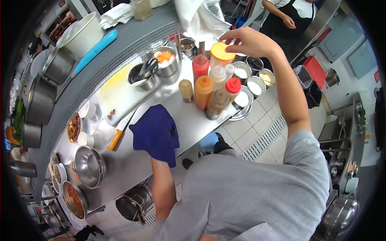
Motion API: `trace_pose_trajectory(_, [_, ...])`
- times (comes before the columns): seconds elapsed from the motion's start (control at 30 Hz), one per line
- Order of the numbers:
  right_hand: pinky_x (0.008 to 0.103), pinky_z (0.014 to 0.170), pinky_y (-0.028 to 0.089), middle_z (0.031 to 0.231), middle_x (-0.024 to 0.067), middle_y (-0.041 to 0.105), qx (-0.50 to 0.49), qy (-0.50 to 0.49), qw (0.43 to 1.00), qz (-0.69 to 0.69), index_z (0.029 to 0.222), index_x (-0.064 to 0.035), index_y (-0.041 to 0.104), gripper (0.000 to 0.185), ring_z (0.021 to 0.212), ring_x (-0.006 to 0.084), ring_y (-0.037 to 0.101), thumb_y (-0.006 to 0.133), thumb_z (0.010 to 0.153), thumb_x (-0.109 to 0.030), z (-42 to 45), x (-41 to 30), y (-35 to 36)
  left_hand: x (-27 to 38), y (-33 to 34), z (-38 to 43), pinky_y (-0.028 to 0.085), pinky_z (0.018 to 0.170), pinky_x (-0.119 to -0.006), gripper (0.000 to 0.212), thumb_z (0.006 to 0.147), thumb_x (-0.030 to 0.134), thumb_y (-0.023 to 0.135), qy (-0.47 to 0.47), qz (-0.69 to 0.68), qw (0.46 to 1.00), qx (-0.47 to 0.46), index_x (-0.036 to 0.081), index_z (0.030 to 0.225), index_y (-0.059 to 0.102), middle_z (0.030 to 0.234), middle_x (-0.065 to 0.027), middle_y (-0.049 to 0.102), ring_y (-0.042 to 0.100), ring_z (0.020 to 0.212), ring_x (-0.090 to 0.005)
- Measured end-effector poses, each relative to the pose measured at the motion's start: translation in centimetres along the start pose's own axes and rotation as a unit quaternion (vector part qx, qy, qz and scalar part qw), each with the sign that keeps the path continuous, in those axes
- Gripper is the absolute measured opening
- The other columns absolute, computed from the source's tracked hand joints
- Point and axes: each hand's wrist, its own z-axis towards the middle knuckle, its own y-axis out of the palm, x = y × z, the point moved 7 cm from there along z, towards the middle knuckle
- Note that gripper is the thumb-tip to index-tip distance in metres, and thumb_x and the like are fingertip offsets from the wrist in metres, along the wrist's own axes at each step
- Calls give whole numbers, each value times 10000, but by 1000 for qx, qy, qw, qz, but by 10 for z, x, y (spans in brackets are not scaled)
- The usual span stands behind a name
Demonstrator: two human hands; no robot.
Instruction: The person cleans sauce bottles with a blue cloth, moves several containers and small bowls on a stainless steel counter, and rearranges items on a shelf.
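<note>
A dark blue cloth (156, 131) covers my left hand on the steel table (120, 168); the fingers are hidden beneath it. My right hand (245, 42) is raised over a tub with a yellow lid (221, 51), its fingers apart and bent; whether they touch the lid I cannot tell. Squeeze bottles stand in front of the tub, among them a red one (200, 67) and an orange one (204, 92). Left of the cloth lies a knife with an orange handle (115, 140), its blade along a stained white cutting board (120, 90). Meat scraps (111, 114) lie on the board.
A steel pot of utensils (141, 79) sits on the board. Metal tubs of white contents (256, 86) line the table's right end. Stacked steel bowls (89, 167) and a pan of reddish food (74, 200) are at the left. A person in a black apron (283, 27) stands beyond the table.
</note>
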Motion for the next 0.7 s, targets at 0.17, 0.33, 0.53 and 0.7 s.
trace_pose_trajectory(0.17, [363, 743, 526, 956, 149, 696, 47, 100, 994, 19, 1144, -55, 647, 374, 816, 271, 668, 705, 804, -200, -28, 159, 46, -56, 65, 48, 473, 898, -390, 262, 915, 220, 500, -22, 27, 999, 4, 24, 1076, 566, 1071, -127, 611, 590, 1002, -252])
trace_pose_trajectory(0.33, [423, 937, 461, 1155, 152, 622, -60, 218, 971, 83, 1206, -104, 607, 580, 1079, 315, 589, 777, 665, -224, -37, 258, 186, -114, 114, 81, 472, 896, -386, 265, 919, 227, 495, -54, 64, 996, 19, 24, 1075, 564, 1068, -124, 610, 590, 998, -246])
trace_pose_trajectory(0.53, [426, 1016, 421, 1354, 194, 461, 53, 182, 959, 212, 1355, -83, 412, 809, 1247, 357, 464, 803, 680, -302, -12, 263, 259, -138, 132, 77, 472, 892, -382, 270, 925, 237, 488, -81, 74, 991, 71, 25, 1074, 562, 1063, -120, 609, 589, 993, -240])
trace_pose_trajectory(0.7, [434, 933, 463, 1185, 164, 599, 101, 227, 929, 273, 1280, -98, 489, 722, 1103, 361, 572, 812, 669, -305, -23, 278, 243, -143, 131, 59, 471, 890, -378, 274, 929, 245, 483, -91, 84, 987, 104, 25, 1072, 561, 1060, -117, 609, 588, 989, -234])
